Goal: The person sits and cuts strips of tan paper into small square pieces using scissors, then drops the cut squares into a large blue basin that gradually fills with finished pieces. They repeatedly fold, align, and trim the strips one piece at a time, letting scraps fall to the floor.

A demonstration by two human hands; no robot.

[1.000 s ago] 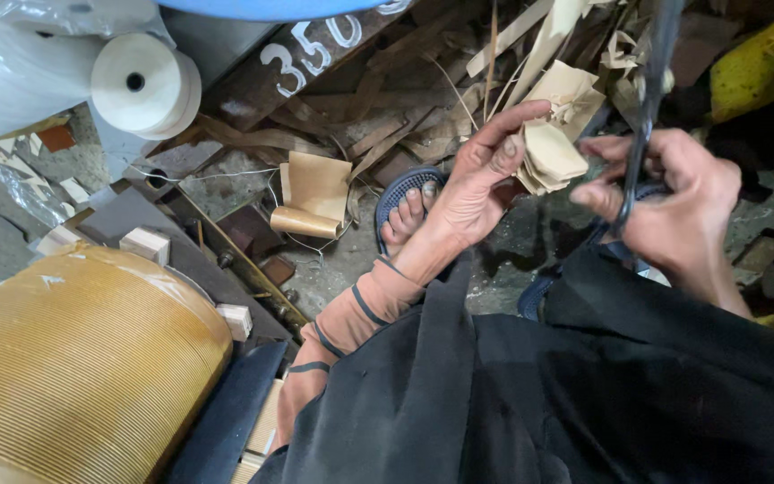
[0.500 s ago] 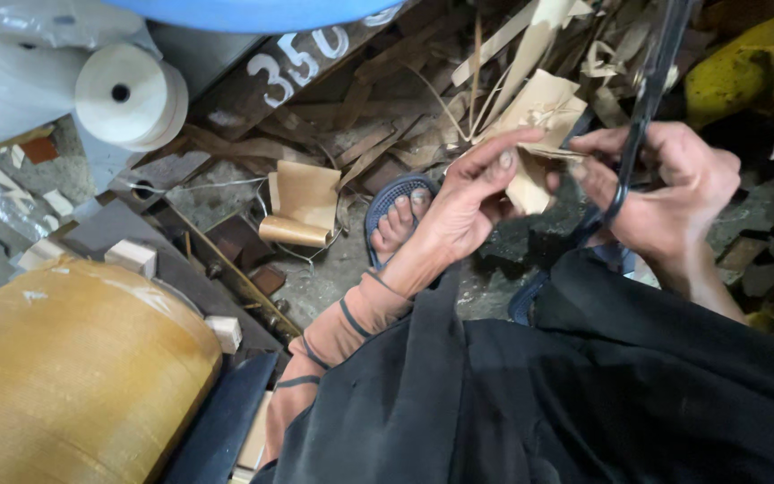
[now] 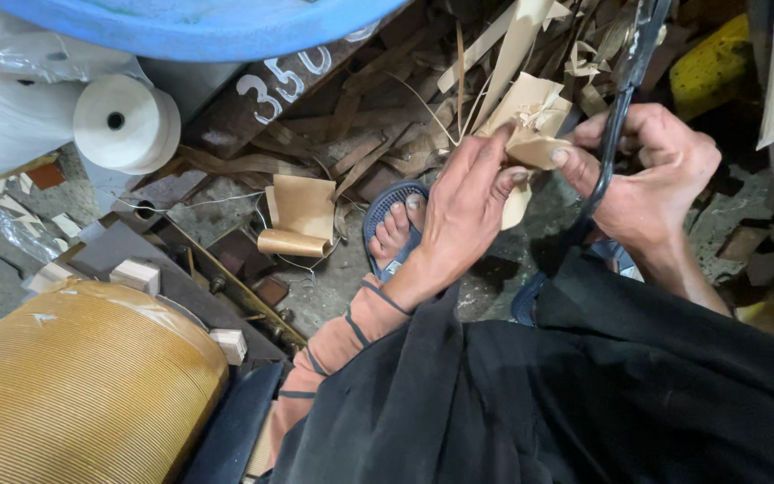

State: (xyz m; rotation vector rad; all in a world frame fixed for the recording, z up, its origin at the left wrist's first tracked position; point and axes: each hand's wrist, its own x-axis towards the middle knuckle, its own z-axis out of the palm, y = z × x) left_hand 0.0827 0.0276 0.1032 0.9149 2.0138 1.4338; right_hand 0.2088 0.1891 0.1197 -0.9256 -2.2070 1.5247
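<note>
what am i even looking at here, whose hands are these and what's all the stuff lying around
This is one picture from a camera worn on a person's head, looking down at their own two bare hands and lap. No machine is involved. The left hand pinches a folded piece of tan paper, and the right hand grips the same piece while holding large black scissors. Below the hands you see a foot in a blue sandal on a dirty floor littered with paper strips and scraps. A curled piece of tan paper lies to the left. Further left stand a white spool of thread and a big golden wound coil.
</note>
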